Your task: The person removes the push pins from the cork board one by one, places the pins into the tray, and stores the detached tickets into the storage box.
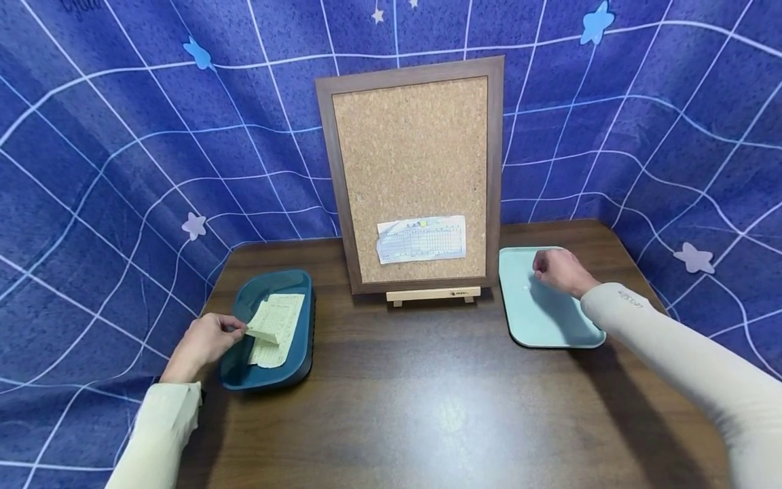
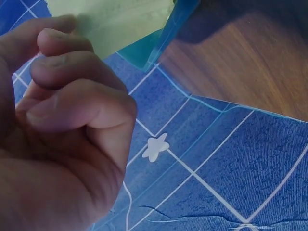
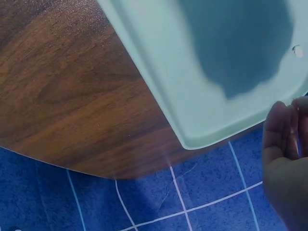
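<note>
My left hand reaches over the left rim of a dark blue basket and pinches the edge of a pale yellow paper slip, lifting that edge. In the left wrist view the slip spreads out past the fingertips. Under it, more printed slips lie in the basket. Over the mint-green tray, my right hand is raised, fingers curled and fingertips together; I cannot tell whether something tiny is between them. A small white piece lies in the tray.
Between basket and tray, a framed corkboard leans on a wooden stand. A printed form is fixed low on it by a yellow pin. A blue curtain surrounds the brown table.
</note>
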`<state>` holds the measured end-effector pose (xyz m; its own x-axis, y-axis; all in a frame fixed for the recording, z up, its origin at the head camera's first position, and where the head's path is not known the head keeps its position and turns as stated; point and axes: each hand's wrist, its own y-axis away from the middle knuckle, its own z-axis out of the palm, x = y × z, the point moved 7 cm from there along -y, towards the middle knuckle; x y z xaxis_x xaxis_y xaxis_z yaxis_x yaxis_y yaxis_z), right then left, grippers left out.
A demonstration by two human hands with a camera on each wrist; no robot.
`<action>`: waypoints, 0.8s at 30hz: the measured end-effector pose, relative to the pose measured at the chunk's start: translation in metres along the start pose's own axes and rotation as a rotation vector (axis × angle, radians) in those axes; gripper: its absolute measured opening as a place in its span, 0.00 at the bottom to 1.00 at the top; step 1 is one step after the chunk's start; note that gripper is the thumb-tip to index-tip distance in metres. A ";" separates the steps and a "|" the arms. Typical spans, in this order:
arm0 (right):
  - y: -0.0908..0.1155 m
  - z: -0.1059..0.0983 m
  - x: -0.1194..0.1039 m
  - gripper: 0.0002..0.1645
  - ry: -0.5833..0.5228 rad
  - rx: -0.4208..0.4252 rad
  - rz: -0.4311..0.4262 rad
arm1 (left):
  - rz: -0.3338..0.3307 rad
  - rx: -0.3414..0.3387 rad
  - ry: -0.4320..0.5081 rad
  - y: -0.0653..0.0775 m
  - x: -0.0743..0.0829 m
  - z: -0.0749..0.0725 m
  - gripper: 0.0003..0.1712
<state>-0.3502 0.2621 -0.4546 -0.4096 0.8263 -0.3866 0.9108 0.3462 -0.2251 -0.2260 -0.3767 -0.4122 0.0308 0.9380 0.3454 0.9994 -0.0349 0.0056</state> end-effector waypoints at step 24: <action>0.007 0.024 -0.005 0.07 -0.043 -0.147 -0.053 | 0.020 0.016 0.026 -0.019 0.025 0.003 0.17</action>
<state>-0.3425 0.2493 -0.4759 -0.4566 0.7864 -0.4161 0.8842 0.4530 -0.1141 -0.2442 -0.3517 -0.4068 0.0509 0.9279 0.3692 0.9987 -0.0482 -0.0163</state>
